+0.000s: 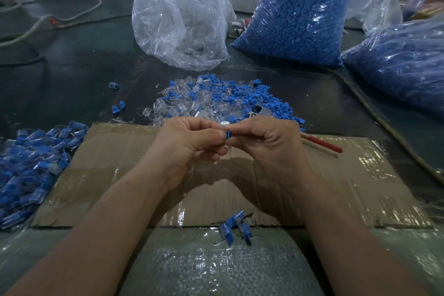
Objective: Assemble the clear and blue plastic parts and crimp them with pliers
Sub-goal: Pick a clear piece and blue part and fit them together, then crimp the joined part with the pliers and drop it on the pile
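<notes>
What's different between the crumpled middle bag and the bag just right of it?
The middle bag is nearly empty and slumped, holding a few clear parts; the right bag is packed tight with blue parts and stands firm. Both are clear plastic sacks.

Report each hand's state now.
Left hand: pinches the small blue plastic part.
Right hand: pinches the same part from the other side.

A dark tabletop [79, 74] carries a flattened brown cardboard sheet [115, 175] patched with clear tape. Behind it lies a loose heap of clear and blue plastic parts [216, 98], with red-handled pliers [322, 144] at its right edge. To the left sits a pile of assembled blue-and-clear pieces [31, 163]. Farther back are a crumpled clear plastic bag [180, 21] and a bag packed with blue parts [298, 19].
</notes>
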`<state>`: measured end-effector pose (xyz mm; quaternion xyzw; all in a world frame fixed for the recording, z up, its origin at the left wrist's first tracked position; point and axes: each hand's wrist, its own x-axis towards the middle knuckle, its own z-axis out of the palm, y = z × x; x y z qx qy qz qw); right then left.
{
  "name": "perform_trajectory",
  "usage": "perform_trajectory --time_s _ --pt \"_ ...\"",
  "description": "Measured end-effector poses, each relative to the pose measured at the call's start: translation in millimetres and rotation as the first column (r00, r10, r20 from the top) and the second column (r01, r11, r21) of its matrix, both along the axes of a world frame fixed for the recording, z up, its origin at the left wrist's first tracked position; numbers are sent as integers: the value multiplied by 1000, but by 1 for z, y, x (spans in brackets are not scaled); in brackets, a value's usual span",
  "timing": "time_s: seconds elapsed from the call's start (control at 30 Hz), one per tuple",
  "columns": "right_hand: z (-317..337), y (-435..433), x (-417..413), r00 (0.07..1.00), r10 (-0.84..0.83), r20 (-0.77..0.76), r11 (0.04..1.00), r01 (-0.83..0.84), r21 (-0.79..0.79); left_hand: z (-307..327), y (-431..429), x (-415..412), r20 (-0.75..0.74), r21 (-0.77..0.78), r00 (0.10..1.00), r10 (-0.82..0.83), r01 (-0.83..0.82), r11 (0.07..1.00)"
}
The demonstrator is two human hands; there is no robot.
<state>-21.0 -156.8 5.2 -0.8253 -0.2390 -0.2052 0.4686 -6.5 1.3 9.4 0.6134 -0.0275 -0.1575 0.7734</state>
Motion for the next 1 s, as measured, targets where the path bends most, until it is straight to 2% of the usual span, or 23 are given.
perform_trajectory --time_s 0.4,0.8,0.9,1.0 --pt "4 -1 0 996 -34 82 981 49 -189 -1 -1 0 -6 -5 1000 22 -22 1000" --pt "7 0 -2 997 -65 37 976 71 -205 -1 0 0 4 6 998 55 -55 998" --pt "11 -5 -1 970 -209 -125 964 182 -195 -1 0 -1 -1 -15 997 71 -71 997" --pt "15 -28 8 880 -448 -155 865 384 -321 0 0 -1 2 -16 997 82 -82 996"
